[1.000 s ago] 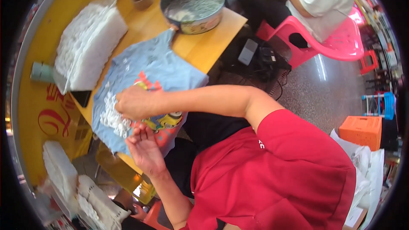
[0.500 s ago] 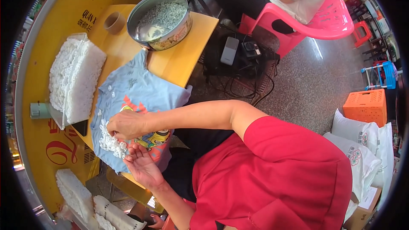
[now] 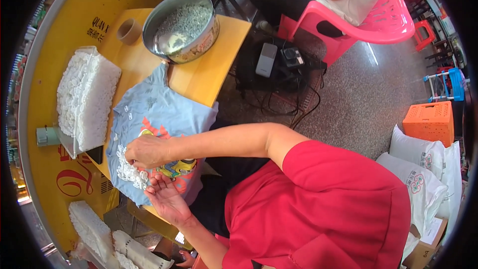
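small white pieces (image 3: 130, 174) lie in a loose heap on the light-blue printed shirt (image 3: 149, 100), which is spread over the table (image 3: 211, 69). the right hand (image 3: 148, 152) is bent down at the heap; whether its fingers grasp a piece cannot be told. the left hand (image 3: 170, 203) is palm up just beside the heap, fingers released and loosely curled.

**Right hand (image 3: 148, 151) palm down, left hand (image 3: 170, 204) palm up**

So the right arm (image 3: 239, 138) is bent at the elbow (image 3: 273, 137) and reaching across, fingertips kinda hidden. Left forearm (image 3: 206, 241) angles up from below, left fingers (image 3: 160, 185) loosely curled. Hands sit pretty close together.
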Demonstrator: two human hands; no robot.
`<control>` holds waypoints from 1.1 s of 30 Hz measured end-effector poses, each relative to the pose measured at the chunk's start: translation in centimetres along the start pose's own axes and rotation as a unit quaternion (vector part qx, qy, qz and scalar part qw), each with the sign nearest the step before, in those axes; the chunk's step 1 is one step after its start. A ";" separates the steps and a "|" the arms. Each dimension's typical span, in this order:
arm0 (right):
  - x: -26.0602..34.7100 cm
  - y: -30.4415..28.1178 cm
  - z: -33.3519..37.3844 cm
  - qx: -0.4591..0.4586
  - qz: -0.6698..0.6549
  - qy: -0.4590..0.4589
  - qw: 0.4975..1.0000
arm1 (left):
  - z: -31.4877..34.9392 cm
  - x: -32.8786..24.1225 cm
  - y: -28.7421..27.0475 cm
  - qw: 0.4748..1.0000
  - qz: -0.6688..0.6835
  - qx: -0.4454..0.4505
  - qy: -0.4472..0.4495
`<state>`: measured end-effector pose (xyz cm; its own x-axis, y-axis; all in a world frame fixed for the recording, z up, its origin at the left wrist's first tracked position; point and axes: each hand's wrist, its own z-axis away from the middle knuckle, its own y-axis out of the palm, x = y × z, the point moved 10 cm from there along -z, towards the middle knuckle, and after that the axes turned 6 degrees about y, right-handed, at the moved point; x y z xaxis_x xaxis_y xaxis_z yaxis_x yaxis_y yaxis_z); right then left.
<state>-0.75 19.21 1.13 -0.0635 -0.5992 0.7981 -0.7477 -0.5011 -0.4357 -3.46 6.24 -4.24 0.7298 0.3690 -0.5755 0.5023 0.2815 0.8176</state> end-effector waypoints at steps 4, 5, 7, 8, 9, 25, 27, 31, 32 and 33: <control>0.2 0.1 0.2 -0.014 -0.010 -0.018 1.000 | 0.1 -0.4 0.2 1.000 -0.012 0.009 0.018; 0.3 0.0 0.2 -0.017 -0.017 -0.015 1.000 | 0.3 -0.3 0.2 1.000 -0.016 0.010 0.013; 0.3 0.0 0.3 -0.018 -0.019 -0.014 1.000 | 0.3 -0.2 0.4 0.999 -0.025 0.015 0.014; 0.6 0.1 0.4 -0.014 -0.014 -0.019 1.000 | 0.3 -0.4 0.2 1.000 -0.019 0.017 0.019; 0.7 0.1 0.4 -0.014 -0.015 -0.019 1.000 | 0.3 -0.4 0.4 0.999 -0.002 0.039 0.011; 0.3 -0.1 0.3 -0.002 -0.037 -0.005 0.999 | 0.5 -0.3 1.1 0.995 0.000 0.100 0.011; 0.7 0.1 0.4 0.003 -0.047 -0.007 0.999 | 0.7 -0.5 0.6 0.998 -0.018 0.057 0.016; -0.3 0.6 0.1 -0.001 -0.103 0.026 0.994 | 0.8 -0.6 -0.9 0.999 -0.028 0.016 0.017; -0.6 0.4 0.1 -0.017 -0.098 0.019 0.995 | 0.7 -0.4 -0.9 1.000 -0.023 0.014 0.006; -0.9 0.1 0.1 -0.028 -0.096 0.010 0.995 | 0.6 -0.2 -0.9 1.000 -0.018 0.010 0.000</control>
<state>-0.74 19.61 0.31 0.0725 -0.4830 0.8726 -0.7832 -0.5693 -0.2500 -3.76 5.39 -4.84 0.7113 0.3588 -0.6044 0.5372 0.2770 0.7967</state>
